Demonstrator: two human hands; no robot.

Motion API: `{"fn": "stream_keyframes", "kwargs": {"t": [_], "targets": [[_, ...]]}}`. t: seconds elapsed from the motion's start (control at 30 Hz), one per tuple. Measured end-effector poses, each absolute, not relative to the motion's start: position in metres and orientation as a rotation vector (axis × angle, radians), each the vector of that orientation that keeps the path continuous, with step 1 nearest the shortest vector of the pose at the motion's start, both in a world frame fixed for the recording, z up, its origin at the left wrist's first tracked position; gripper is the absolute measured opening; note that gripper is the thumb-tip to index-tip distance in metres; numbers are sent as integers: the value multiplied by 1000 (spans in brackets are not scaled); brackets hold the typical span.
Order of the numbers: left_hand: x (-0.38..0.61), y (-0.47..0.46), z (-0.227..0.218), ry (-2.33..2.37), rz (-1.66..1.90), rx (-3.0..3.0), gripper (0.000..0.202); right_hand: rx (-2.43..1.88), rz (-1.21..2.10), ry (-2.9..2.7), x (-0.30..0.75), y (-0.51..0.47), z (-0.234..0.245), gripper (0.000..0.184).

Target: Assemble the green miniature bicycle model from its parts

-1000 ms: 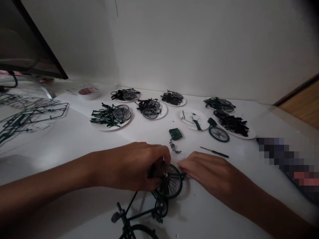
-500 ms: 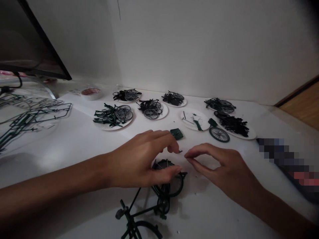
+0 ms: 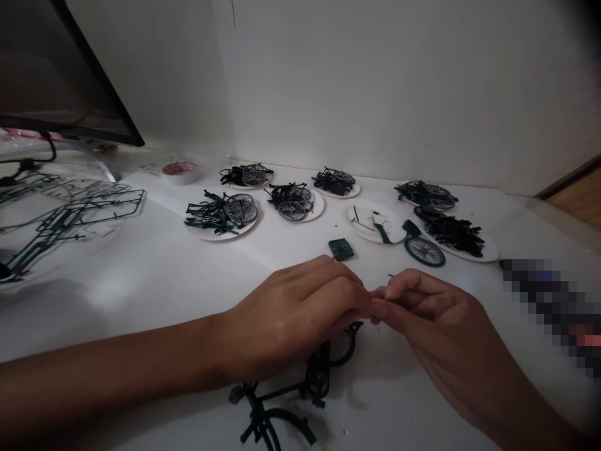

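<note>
My left hand (image 3: 295, 322) reaches in over a small dark green model bicycle (image 3: 319, 383), its fingers closed and pinched together. Against its fingertips press those of my right hand (image 3: 436, 319), also closed in a pinch. Whatever lies between them is hidden. A tiny dark tip (image 3: 390, 275) pokes up by the right fingers; its kind is too small to tell. The bicycle lies on the white table, its front fork without a wheel, its rear partly covered by my left hand. Beyond the hands lies a green box-like part (image 3: 340, 249).
Several paper plates with dark bicycle parts, such as one plate (image 3: 220, 235), line the back. A loose wheel (image 3: 425, 251) lies at the right, near a pixelated object (image 3: 549, 307). Green part frames (image 3: 70, 216), a tape roll (image 3: 179, 173) and a monitor (image 3: 61, 69) are at left.
My hands have come together, fingertips now meeting. The left fingers have closed from a wide gap. The view has shifted slightly, and the left hand covers more of the bicycle.
</note>
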State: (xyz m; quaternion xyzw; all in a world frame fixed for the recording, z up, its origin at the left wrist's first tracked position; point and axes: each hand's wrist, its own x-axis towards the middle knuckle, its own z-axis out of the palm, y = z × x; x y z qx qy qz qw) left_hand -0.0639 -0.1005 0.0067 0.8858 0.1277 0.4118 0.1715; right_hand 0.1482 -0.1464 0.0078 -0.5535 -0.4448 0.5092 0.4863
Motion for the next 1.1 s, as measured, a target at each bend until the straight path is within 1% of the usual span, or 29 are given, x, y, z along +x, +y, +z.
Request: {"fn": "stream_keyframes", "kwargs": {"t": [0.13,0.4,0.6,0.97,1.1], "targets": [[-65,-101,5,371,1151,2559,7,-1371,1228,-1077,146,-148,7,32],[-64,-105,5,443,1151,2583,10,-1379,1200,-1122,145,-145,4,30],[-65,-104,4,480,1159,2443,10,-1274,1367,-1142,147,-146,-1,25],[-65,-102,4,396,1156,2330,10,-1198,1417,-1241,150,-147,3,17],[-64,-105,3,409,1167,2317,10,-1241,1285,-1325,148,-147,7,15]]}}
